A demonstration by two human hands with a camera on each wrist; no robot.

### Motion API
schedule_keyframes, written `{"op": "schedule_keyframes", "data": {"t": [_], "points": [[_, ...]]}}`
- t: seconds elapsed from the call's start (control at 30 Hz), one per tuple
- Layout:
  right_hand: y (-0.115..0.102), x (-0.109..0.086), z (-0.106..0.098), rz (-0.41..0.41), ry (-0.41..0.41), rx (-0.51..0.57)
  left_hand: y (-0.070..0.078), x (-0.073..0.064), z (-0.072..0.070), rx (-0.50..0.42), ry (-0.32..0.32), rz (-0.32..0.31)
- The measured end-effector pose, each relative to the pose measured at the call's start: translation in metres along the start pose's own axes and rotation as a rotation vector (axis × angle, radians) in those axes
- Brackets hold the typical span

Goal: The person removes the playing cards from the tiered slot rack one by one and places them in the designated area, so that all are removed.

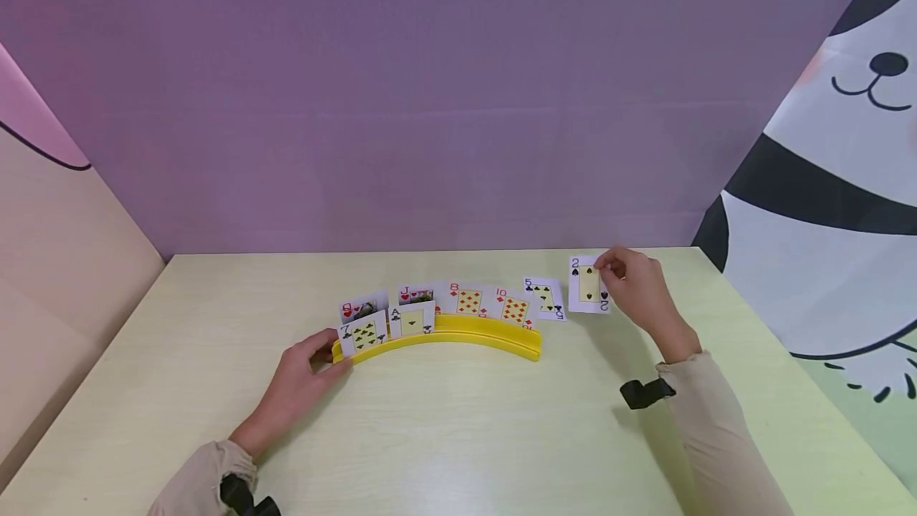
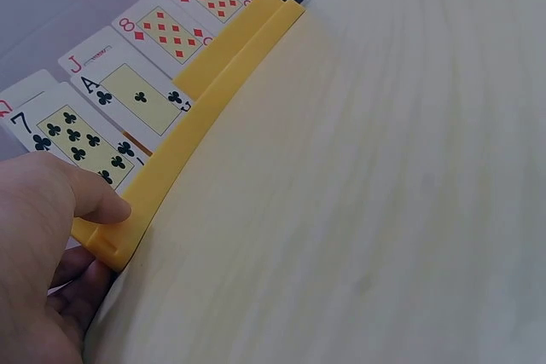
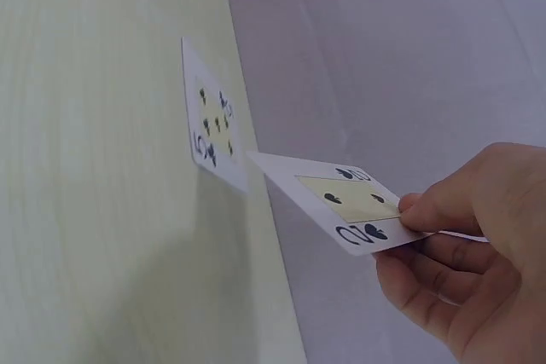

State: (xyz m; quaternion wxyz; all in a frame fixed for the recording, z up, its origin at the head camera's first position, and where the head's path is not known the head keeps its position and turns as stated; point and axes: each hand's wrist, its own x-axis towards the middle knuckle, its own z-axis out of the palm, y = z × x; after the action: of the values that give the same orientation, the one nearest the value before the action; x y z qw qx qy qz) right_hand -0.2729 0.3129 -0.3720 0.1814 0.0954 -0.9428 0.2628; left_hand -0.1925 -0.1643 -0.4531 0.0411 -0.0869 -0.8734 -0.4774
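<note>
A curved yellow card holder (image 1: 473,330) stands on the table with playing cards upright in it. My left hand (image 1: 304,369) grips its left end, the thumb in front, beside the seven of clubs (image 2: 77,144). The ace of clubs (image 1: 412,320) stands next to that card in the front row. Behind are a red queen (image 1: 364,306), a red jack (image 1: 418,294), the eight of diamonds (image 1: 467,299) and the ten of diamonds (image 1: 514,309). Over the table's far right, my right hand (image 1: 637,285) pinches the two of spades (image 3: 337,202) between thumb and fingers.
The five of clubs (image 3: 213,121) lies face up on the table (image 1: 444,436), between the holder's right end and the raised card. A purple wall panel (image 1: 430,102) rises behind the far edge. On the right is a panel with a panda picture (image 1: 860,197).
</note>
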Motion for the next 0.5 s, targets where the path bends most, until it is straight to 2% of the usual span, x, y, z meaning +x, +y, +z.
{"op": "schedule_keyframes", "data": {"t": [0.2,0.5], "points": [[0.012,-0.001,0.006,0.021,-0.044,-0.006,-0.001,0.000,-0.001,0.005,0.001,0.007],[0.023,0.000,0.018,0.058,-0.214,-0.037,-0.002,0.000,0.000,-0.001,-0.002,0.016]]}}
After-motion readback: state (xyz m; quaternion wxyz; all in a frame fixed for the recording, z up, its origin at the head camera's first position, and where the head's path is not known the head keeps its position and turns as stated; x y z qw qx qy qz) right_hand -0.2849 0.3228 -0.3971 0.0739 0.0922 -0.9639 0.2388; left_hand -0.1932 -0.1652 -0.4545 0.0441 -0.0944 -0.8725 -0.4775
